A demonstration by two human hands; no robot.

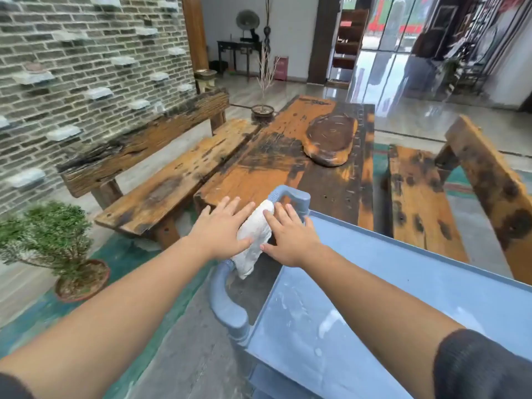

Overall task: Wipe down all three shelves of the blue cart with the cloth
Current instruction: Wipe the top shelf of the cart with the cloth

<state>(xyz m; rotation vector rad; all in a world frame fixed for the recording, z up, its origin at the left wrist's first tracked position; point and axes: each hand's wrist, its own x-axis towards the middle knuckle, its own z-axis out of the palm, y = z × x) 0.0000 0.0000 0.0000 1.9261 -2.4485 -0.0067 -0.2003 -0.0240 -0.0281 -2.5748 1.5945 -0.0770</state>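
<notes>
A white cloth [254, 234] hangs draped over the blue cart's handle [227, 300] at the cart's left end. My left hand [221, 228] lies with straight fingers against the cloth's left side. My right hand [288, 237] lies flat against its right side, fingers spread. The cart's top shelf [374, 298] is a pale blue tray with wet streaks and white smears, stretching to the lower right. The lower shelves are hidden beneath it.
A long wooden table [288, 156] with a dark wooden tray [331, 139] stands just beyond the cart. Wooden benches [172, 180] flank it on both sides. A potted bonsai [54, 240] sits on the floor at left, before a brick wall.
</notes>
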